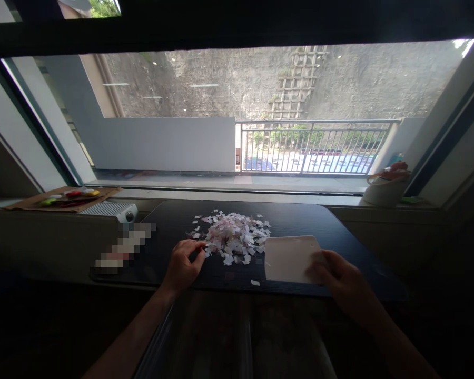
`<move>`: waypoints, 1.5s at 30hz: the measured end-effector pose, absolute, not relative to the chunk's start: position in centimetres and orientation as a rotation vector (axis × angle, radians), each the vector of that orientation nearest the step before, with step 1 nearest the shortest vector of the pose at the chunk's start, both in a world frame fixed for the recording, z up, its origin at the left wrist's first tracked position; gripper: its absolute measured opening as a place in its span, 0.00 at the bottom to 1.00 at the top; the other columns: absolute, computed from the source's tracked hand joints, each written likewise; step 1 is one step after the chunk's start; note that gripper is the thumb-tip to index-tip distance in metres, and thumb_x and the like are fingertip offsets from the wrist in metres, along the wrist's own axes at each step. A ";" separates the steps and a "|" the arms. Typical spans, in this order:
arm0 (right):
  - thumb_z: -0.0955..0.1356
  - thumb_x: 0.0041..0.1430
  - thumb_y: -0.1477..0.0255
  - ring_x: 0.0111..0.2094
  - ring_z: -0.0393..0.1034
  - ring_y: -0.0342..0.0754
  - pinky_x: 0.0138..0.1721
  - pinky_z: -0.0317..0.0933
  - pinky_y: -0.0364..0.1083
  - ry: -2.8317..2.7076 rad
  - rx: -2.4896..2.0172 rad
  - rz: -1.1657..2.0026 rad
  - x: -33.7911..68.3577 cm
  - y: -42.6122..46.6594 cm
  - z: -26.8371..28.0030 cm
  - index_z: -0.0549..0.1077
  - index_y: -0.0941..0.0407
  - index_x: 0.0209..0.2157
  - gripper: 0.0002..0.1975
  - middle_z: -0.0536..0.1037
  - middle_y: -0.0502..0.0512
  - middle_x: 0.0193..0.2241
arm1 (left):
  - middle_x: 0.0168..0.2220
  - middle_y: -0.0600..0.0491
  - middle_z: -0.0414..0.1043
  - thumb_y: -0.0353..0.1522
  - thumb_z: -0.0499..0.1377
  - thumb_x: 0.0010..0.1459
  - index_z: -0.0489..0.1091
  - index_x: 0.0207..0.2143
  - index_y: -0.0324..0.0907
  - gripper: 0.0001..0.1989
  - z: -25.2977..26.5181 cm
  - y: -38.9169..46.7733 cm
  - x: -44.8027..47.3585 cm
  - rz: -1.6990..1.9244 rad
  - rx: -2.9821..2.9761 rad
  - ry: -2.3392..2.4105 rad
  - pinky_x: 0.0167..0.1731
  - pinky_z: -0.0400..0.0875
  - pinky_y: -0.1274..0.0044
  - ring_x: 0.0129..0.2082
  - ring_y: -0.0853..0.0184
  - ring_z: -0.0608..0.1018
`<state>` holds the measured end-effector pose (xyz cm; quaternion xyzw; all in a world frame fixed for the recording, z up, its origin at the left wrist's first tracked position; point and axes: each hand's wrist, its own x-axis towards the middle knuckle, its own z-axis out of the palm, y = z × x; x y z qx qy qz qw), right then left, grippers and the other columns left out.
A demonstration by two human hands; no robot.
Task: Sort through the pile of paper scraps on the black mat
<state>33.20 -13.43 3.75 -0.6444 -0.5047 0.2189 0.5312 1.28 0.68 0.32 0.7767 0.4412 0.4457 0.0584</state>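
Sill, far left: a brown sheet lay there with small red, yellow and green items on it.
Ridged box: a white box with a grille on top and a dark round knob stood just right of the sheet, its near end by the table's far left corner.
Blurred patch: a pixelated area covered something at the table's left edge; what it was could not be told.
Table: the dark top stood below the window, its far corners cut at a slant.
Left hand: the left hand was at the near left edge of the paper heap, fingers bent, thumb and forefinger narrowly set; whether a scrap was between their tips could not be told.
Paper heap: the small white and pinkish paper scraps were piled mid-table between the hands, thinning into single pieces around the rim.
Loose scrap: one white piece lay apart, near the table's front edge.
White board: a flat, pale board reached from the right hand to the heap's right side.
Right hand: the right hand gripped the board's right end.
Sill, right: a pale pot with something reddish on top stood by the window frame.
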 end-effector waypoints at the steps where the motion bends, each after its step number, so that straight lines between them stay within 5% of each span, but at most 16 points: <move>1: 0.67 0.51 0.62 0.29 0.73 0.49 0.26 0.67 0.45 -1.191 -1.498 0.562 33.2 -13.0 3.5 0.71 0.56 0.35 0.13 0.78 0.53 0.28 | 0.33 0.52 0.77 0.35 0.55 0.52 0.75 0.34 0.44 0.10 0.3 0.7 1.3 1.350 2.354 1.336 0.45 0.69 0.68 0.40 0.61 0.74; 11: 0.69 0.52 0.62 0.33 0.74 0.50 0.28 0.68 0.45 -1.277 -1.405 0.966 34.7 -9.5 2.1 0.72 0.58 0.37 0.15 0.78 0.53 0.32 | 0.33 0.52 0.77 0.35 0.55 0.52 0.74 0.34 0.44 0.10 0.2 0.7 1.1 1.350 2.370 1.339 0.45 0.69 0.68 0.40 0.60 0.75; 32: 0.71 0.46 0.59 0.27 0.69 0.46 0.24 0.62 0.43 -1.337 -1.428 0.965 35.8 -9.7 3.6 0.72 0.58 0.31 0.17 0.74 0.51 0.26 | 0.33 0.51 0.77 0.36 0.55 0.52 0.75 0.34 0.43 0.11 0.2 0.8 1.2 1.351 2.364 1.342 0.45 0.69 0.68 0.39 0.61 0.75; 41: 0.71 0.47 0.61 0.30 0.71 0.47 0.30 0.65 0.44 -1.304 -1.417 0.984 36.3 -10.7 3.2 0.73 0.58 0.32 0.15 0.76 0.50 0.27 | 0.33 0.51 0.77 0.36 0.55 0.52 0.75 0.34 0.43 0.11 0.3 0.7 1.1 1.356 2.364 1.331 0.45 0.69 0.67 0.39 0.61 0.75; 45: 0.71 0.47 0.62 0.26 0.70 0.46 0.23 0.63 0.43 -1.210 -1.383 0.915 36.0 -10.8 3.0 0.72 0.58 0.32 0.15 0.76 0.50 0.26 | 0.33 0.51 0.77 0.35 0.55 0.52 0.75 0.33 0.43 0.10 0.1 0.8 1.2 1.374 2.364 1.319 0.44 0.69 0.68 0.39 0.61 0.75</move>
